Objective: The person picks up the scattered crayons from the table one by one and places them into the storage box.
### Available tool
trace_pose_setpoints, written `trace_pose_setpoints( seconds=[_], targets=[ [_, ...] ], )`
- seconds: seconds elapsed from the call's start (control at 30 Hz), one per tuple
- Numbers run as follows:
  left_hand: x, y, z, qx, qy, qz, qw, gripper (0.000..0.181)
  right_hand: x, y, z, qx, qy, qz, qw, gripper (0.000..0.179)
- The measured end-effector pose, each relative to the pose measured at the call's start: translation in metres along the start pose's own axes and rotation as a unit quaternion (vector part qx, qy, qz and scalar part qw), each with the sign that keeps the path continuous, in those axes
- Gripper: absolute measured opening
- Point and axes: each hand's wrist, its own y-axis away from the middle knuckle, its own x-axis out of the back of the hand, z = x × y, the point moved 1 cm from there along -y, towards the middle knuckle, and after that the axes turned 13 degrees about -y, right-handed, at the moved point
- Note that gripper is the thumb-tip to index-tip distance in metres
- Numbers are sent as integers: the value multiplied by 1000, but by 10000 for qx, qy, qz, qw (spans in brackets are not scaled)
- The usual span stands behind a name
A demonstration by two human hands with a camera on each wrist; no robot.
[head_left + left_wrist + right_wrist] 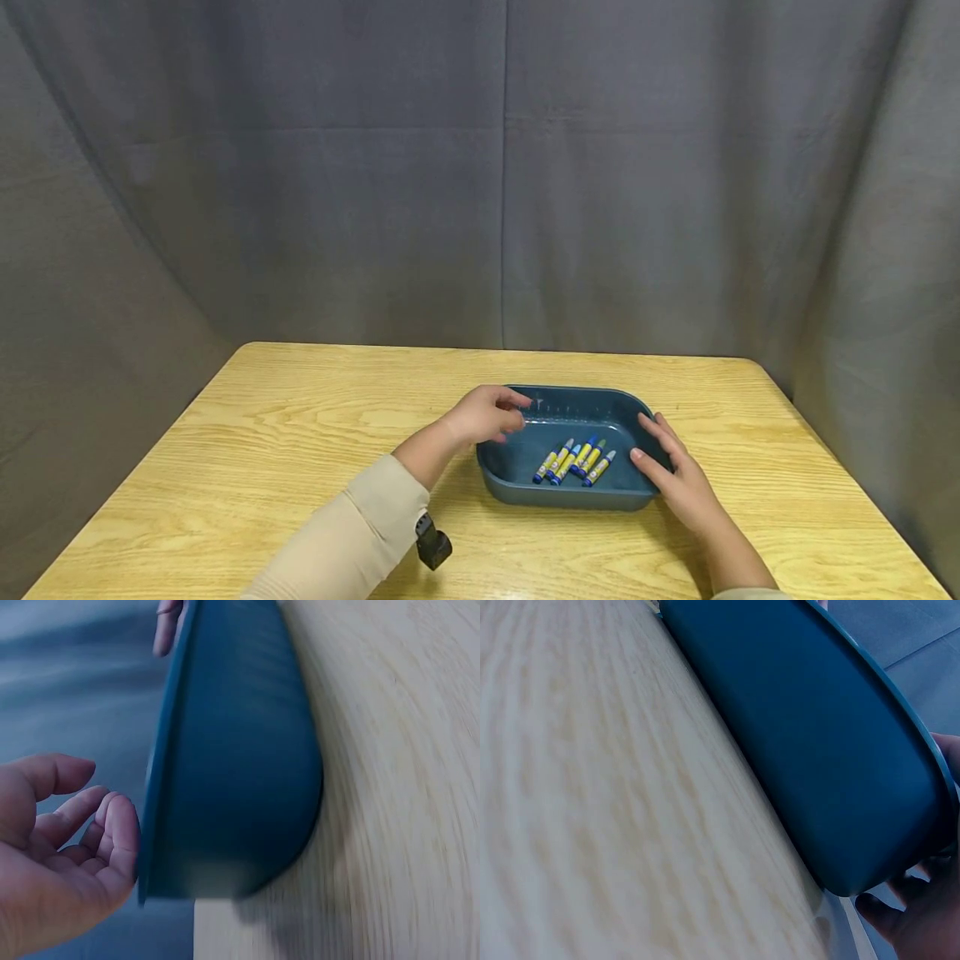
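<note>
A dark blue-green plastic basin [517,493] stands on the table, with several crayons [567,461] in yellow and blue wrappers lying together on its floor. My left hand [491,414] hovers at the basin's left rim with loosely bent fingers and nothing in them; in the left wrist view this hand [75,840] is close beside the rim. At the right end, my right hand [684,483] grips the basin wall, thumb on the inner side and other fingers around the outside. In the right wrist view, its fingers [911,900] show by the basin's outer corner.
The wooden table [300,467] extends around the basin on all sides. Grey curtains [480,183] hang behind it and at both sides. A black strap device [432,542] sits at the left sleeve cuff.
</note>
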Motion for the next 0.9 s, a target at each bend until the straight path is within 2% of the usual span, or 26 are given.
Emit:
trace_pose_setpoints(
  seconds=[0.27, 0.43, 0.63, 0.9],
  targets=[
    [30, 26, -34, 157, 451, 583, 9972, 40, 0, 0, 0, -36, 61, -15, 10000, 64],
    [41, 44, -58, 320, 636, 705, 9950, 41, 1, 0, 0, -37, 29, -37, 10000, 65],
    [44, 60, -81, 566, 694, 795, 9928, 42, 0, 1, -2, -15, -16, -16, 10000, 64],
    [37, 71, -100, 857, 578, 1085, 9887, 41, -1, 0, -2, -5, -37, -33, 10000, 65]
  ],
)
